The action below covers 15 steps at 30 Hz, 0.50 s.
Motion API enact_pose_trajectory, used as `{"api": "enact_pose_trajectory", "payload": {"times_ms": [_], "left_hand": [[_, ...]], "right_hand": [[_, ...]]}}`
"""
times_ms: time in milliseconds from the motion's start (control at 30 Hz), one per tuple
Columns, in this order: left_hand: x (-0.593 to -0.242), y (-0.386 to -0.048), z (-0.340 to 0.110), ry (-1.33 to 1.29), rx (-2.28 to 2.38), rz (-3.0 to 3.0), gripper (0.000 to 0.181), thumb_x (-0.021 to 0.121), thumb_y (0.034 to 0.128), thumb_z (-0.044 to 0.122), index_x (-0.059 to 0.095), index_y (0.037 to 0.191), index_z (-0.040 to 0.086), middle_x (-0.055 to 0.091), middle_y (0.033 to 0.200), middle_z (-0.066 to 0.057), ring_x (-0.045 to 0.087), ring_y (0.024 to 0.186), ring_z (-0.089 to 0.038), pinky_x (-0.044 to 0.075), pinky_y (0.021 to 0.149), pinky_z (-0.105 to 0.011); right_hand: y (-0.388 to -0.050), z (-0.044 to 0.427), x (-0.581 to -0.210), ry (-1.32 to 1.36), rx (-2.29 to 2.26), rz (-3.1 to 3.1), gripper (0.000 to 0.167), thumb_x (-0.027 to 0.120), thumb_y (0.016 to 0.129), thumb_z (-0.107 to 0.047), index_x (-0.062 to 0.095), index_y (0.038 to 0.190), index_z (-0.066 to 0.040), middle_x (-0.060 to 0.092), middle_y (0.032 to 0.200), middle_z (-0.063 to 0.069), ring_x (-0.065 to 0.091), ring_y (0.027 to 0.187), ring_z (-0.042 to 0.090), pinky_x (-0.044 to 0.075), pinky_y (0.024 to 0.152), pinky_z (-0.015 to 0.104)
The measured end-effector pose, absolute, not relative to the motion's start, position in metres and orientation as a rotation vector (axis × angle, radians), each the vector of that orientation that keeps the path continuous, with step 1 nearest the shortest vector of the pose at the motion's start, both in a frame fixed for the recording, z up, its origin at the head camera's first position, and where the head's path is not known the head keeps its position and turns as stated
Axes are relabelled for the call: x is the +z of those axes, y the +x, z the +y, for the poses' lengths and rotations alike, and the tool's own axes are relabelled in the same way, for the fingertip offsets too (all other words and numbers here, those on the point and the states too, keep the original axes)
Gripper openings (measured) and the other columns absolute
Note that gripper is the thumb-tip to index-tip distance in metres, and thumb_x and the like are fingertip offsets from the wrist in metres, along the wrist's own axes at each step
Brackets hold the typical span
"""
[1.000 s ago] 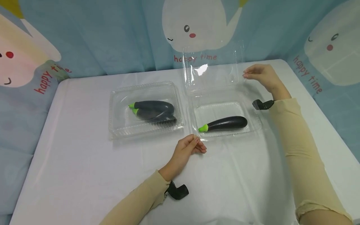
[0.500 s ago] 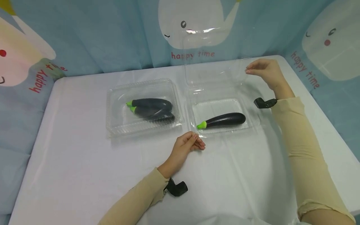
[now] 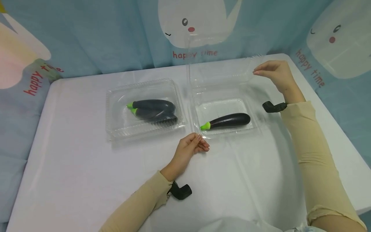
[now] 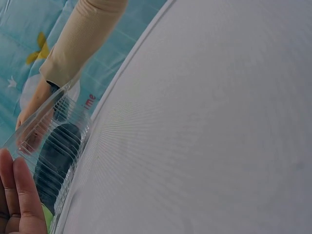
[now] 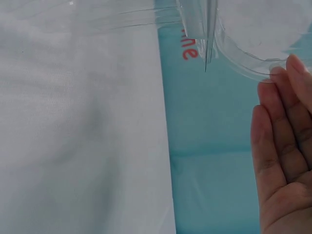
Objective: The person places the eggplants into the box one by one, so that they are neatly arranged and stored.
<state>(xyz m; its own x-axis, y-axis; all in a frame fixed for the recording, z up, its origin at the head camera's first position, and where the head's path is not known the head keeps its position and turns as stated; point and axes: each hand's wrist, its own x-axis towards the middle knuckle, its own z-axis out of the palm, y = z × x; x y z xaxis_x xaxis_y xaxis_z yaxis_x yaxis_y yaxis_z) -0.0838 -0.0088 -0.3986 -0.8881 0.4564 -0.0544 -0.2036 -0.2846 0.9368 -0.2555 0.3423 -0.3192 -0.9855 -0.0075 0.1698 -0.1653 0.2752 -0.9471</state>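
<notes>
A clear plastic clamshell container [image 3: 221, 104] stands with its lid [image 3: 189, 69] raised. One eggplant [image 3: 230, 120], dark purple with a green stem end, lies in its base near the front wall. My left hand [image 3: 186, 149] pinches the front left corner of the base between thumb and fingers. At the back right, my right hand [image 3: 275, 72] pinches the right edge of the raised lid; the right wrist view shows thumb and fingertips at that clear rim [image 5: 253, 73]. Through the plastic in the left wrist view, the eggplant [image 4: 57, 158] shows dark.
Left of it sits a second clear clamshell container [image 3: 116, 125], lid down, with dark eggplants [image 3: 155, 104] inside. Both rest on a white-covered table [image 3: 75, 167]. A blue curtain [image 3: 110, 38] printed with white cartoon figures rises behind the table.
The raised lid has changed its tilt, and its bright glare has gone. My right hand has shifted slightly right relative to the container. My left hand keeps its hold on the corner.
</notes>
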Motion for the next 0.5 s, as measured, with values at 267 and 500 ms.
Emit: {"api": "enact_pose_trajectory", "payload": {"times_ms": [267, 500], "left_hand": [[-0.399, -0.084, -0.010, 0.309, 2.204, 1.555, 0.025, 0.041, 0.1018, 0.010, 0.051, 0.093, -0.011, 0.062, 0.089, -0.011, 0.064, 0.082, -0.015, 0.053, 0.082, -0.033], [-0.399, -0.085, -0.009, 0.308, 2.204, 1.554, 0.024, 0.041, 0.1015, 0.010, 0.051, 0.093, -0.010, 0.063, 0.088, -0.009, 0.064, 0.081, -0.015, 0.053, 0.081, -0.033]], "right_hand": [[-0.249, 0.347, -0.322, 0.249, 1.959, -2.301, 0.007, 0.069, 0.083, 0.002, 0.074, 0.088, 0.004, 0.072, 0.085, 0.004, 0.064, 0.085, 0.017, 0.049, 0.079, 0.019], [-0.242, 0.351, -0.325, 0.384, 2.267, -2.078, 0.014, 0.059, 0.089, 0.007, 0.069, 0.093, 0.015, 0.072, 0.085, 0.013, 0.068, 0.085, 0.021, 0.052, 0.082, 0.025]]}}
